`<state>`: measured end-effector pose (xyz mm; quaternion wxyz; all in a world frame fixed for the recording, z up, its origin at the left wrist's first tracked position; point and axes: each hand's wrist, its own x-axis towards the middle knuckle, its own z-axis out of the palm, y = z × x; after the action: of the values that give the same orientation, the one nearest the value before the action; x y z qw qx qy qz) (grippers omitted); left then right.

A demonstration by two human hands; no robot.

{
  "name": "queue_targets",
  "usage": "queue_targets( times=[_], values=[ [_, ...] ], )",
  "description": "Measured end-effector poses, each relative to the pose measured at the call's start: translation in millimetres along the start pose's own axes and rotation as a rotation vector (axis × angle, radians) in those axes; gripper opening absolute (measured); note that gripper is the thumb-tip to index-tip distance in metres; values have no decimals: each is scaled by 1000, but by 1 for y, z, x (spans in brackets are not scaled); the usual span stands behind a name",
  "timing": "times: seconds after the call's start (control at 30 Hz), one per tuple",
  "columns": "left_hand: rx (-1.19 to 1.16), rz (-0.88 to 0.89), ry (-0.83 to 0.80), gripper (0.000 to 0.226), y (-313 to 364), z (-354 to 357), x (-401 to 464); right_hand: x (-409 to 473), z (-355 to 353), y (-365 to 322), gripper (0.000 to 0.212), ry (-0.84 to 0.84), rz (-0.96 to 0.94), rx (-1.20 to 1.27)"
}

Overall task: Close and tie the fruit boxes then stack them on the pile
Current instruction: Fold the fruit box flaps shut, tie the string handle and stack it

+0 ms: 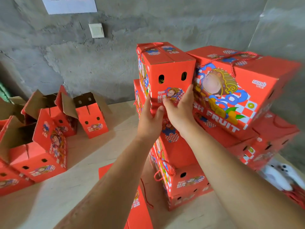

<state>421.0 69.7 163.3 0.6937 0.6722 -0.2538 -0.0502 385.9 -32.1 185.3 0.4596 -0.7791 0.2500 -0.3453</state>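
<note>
A closed red fruit box [166,66] with a red cord handle stands on top of the pile [181,179] of red boxes at centre. My left hand [151,118] lies along its lower left edge, fingers straight. My right hand [179,108] presses flat on its near face, thumb at the right edge. Right beside it sits another closed box [234,90] printed "FRESH FRUIT", tilted on the stack.
Several open red boxes [49,129] with raised flaps stand on the pale floor at left. More closed boxes [138,210] lie in front below my arms. A white soft toy [280,174] sits at right. A grey concrete wall with a switch [96,30] is behind.
</note>
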Motion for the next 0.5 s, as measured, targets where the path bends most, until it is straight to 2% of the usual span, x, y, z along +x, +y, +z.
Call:
queue_targets(
  times=[0.07, 0.13, 0.23, 0.3, 0.33, 0.4, 0.43, 0.5],
  values=[
    [17, 5, 15, 40, 4, -15, -19, -33, 6, -10, 87, -46, -3, 52],
    [71, 27, 10, 35, -6, -42, -49, -77, 13, -14, 71, -79, -101, 78],
    [297, -59, 122, 38, -57, -95, -117, -147, 23, -2, 53, -95, -540, -100],
    [477, -305, 251, 47, -101, -127, -173, -188, 39, 13, 49, -190, -743, -175],
    [538, -468, 293, 53, -119, -139, -200, -207, 48, 24, 50, -271, -733, -191],
    [493, -785, 348, 75, -143, -153, -240, -240, 64, 57, 56, -385, -531, -270],
    [372, -895, 363, 90, -148, -156, -254, -253, 68, 77, 61, -421, -357, -340],
    [80, -926, 317, 105, -155, -160, -268, -269, 68, 108, 76, -534, 76, -399]
  ],
)
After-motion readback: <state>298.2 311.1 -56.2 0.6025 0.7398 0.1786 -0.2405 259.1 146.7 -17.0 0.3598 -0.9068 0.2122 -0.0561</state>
